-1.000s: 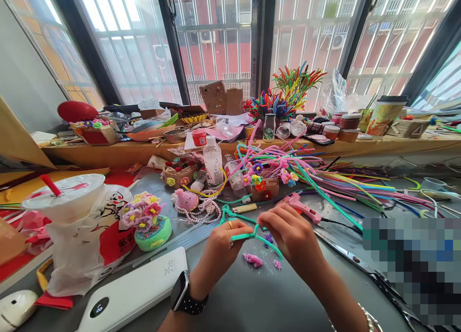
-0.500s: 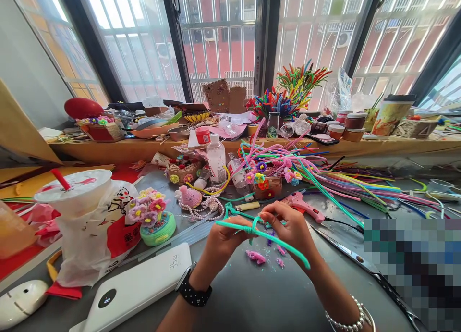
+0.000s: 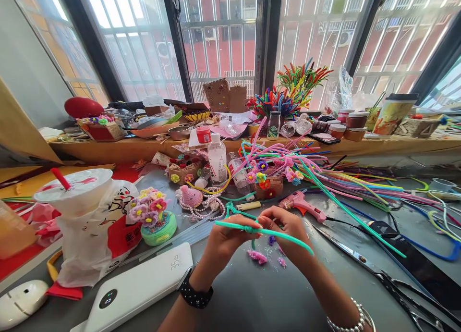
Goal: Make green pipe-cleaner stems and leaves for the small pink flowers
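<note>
A mint-green pipe cleaner [image 3: 284, 238] stretches across both hands, with a small wrapped knot near its middle. My left hand [image 3: 225, 243] is closed on it, thumb and fingers pinching beside the knot. At the knot's right, my right hand [image 3: 284, 226] is closed in a pinch; the bit of pipe cleaner between its fingertips is mostly hidden. Just behind the fingers lies a darker green twisted piece [image 3: 232, 209]. Pink fuzzy scraps [image 3: 257, 257] and a purple scrap [image 3: 271, 240] lie on the grey table below my hands.
A pink glue gun [image 3: 304, 204] lies beyond my right hand, large scissors [image 3: 362, 258] to its right. On the left are a white power bank [image 3: 140, 286], a flower pot ornament [image 3: 158, 228] and a bagged drink cup [image 3: 86, 226]. Many pipe cleaners [image 3: 356, 183] spread behind.
The raised loop on the pipe cleaner has drawn down into a snug wrap. My right hand has shifted slightly down, its fingers closer together. My left hand stays almost in place.
</note>
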{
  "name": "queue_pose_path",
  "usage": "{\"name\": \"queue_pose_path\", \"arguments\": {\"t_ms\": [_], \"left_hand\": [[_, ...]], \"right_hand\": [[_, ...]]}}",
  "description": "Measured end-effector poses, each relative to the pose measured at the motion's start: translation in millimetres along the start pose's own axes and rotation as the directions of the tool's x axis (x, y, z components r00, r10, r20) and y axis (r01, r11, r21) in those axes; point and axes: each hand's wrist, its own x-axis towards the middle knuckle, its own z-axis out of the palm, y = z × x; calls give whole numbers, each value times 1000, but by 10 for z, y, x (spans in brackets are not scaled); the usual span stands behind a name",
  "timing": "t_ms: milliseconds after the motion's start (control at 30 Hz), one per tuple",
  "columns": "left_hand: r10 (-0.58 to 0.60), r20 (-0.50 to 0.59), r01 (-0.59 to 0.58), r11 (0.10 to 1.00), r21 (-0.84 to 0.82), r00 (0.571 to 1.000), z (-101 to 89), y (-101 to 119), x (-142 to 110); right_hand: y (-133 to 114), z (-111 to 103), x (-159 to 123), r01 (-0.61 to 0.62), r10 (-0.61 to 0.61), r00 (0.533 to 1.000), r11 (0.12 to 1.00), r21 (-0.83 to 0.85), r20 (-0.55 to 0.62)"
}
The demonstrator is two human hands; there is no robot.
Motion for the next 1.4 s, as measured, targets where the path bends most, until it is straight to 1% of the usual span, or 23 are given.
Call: {"name": "queue_pose_path", "arguments": {"t_ms": [100,233,333,433,533,600,700,800,900,1000,1067,1133,1200,1267,1333,1400], "left_hand": [[-12,-57,9,999,-42,998,-15,-13,12],[-57,-163,43,995,-90,985,-26,-42,36],[-72,-167,49,989,-139,983,-39,-67,47],[-126,-170,99,982,-158,977,-70,-87,56],[-203,-236,159,968,-194,950,-100,-100,70],[-237,-274,177,958,-225,932,-111,-107,81],[-260,-304,195,954,-227,917,-121,-129,92],[-257,-308,205,960,-191,916,-134,-161,98],[-233,-296,199,970,-141,926,-148,-183,107],[-184,-287,174,983,-58,940,-156,-200,114],[-136,-293,150,988,24,946,-153,-219,114],[-63,-322,112,984,137,944,-144,-244,108],[39,-358,66,959,275,933,-132,-266,98],[132,-358,22,919,394,924,-123,-273,87],[176,-324,-7,887,463,930,-121,-263,79],[188,-280,-25,866,499,941,-127,-246,74]], "right_hand": [[-11,38,-13,19,-19,1000,1000,-9,-10],[2,79,-21,59,-61,998,996,-60,-29],[38,101,-23,58,-61,998,994,-94,-29],[60,112,-27,67,-66,998,992,-104,18],[54,108,-33,148,-136,987,978,-150,87],[44,96,-37,203,-184,977,956,-212,107],[37,76,-41,248,-224,968,922,-296,112],[44,65,-43,259,-228,965,907,-332,131],[62,63,-39,251,-214,966,902,-350,143],[81,58,-26,214,-179,976,908,-361,127],[88,56,-18,195,-159,979,916,-351,127],[84,59,-16,192,-146,978,917,-351,152],[68,61,-23,192,-129,974,906,-377,185],[45,53,-34,186,-106,971,896,-403,213],[23,31,-40,173,-86,970,902,-396,227],[13,0,-39,150,-69,972,916,-373,223]]}}
